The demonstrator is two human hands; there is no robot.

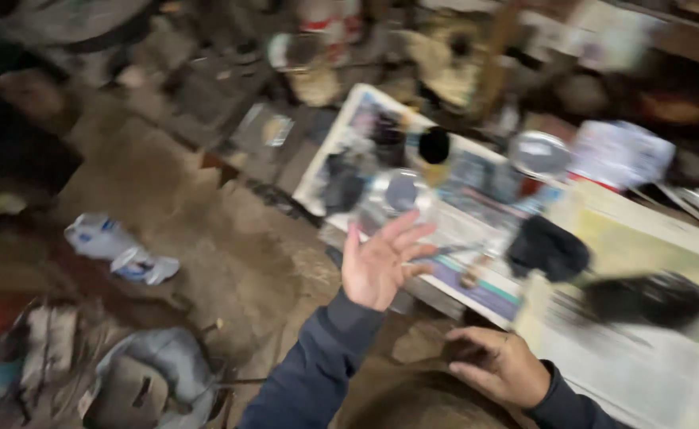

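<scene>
The picture is blurred by motion. My left hand [380, 262] is raised palm up with fingers spread and holds nothing; it hovers by the edge of a low board covered with printed newspaper [476, 286]. Just beyond its fingertips stands a clear round glass jar [397, 195]. My right hand [496, 365] rests low with fingers loosely curled on a dark brown rounded surface [421, 405], and I cannot make out anything in it. Both arms wear dark blue sleeves.
Dark lumps [548, 248] and a round metal lid [538, 152] lie on the newspaper. A crumpled white-blue plastic wrapper [115, 250] lies on the dirt floor at left. A grey bag [155, 381] sits at lower left. Cluttered items fill the back.
</scene>
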